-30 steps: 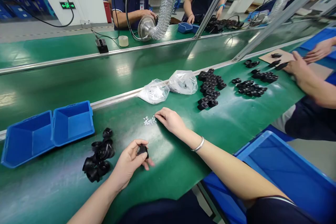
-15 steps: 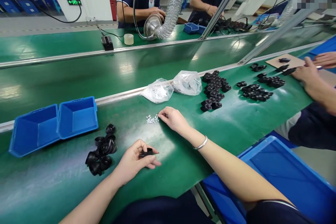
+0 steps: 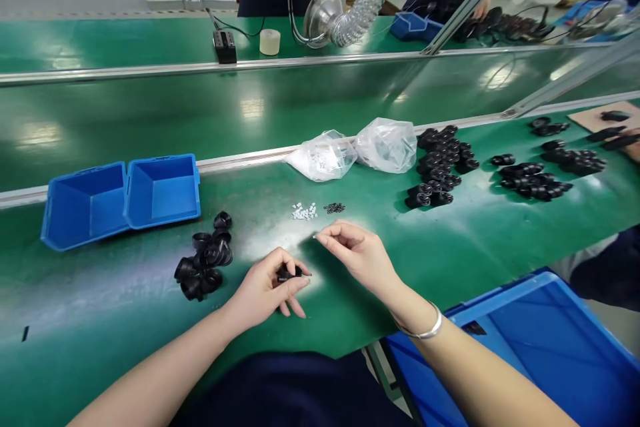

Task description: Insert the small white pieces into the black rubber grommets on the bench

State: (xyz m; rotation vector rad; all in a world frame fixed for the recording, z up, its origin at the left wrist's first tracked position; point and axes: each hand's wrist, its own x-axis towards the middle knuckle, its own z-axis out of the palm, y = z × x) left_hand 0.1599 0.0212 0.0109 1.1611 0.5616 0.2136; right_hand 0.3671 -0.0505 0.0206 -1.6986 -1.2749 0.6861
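My left hand (image 3: 270,283) is closed around a black ring-shaped plastic part (image 3: 289,273), mostly hidden by the fingers. To its right, my right hand (image 3: 353,250) pinches a tiny white piece (image 3: 315,236) between thumb and forefinger, apart from the black part. Beyond the hands lie a small heap of white pieces (image 3: 304,211) and a small heap of tiny dark pieces (image 3: 335,208). Left of my left hand is a pile of black ring-shaped parts (image 3: 205,257).
Two blue bins (image 3: 85,237) stand at the left. Clear plastic bags (image 3: 325,157) lie along the metal rail. Groups of black parts (image 3: 437,163) sit at the right, near a co-worker's hand (image 3: 634,147). A large blue crate (image 3: 530,340) is below the table edge.
My right hand has come back from the white heap toward my left hand, with a white piece in its fingertips. The dark heap is now uncovered. The camera view has shifted.
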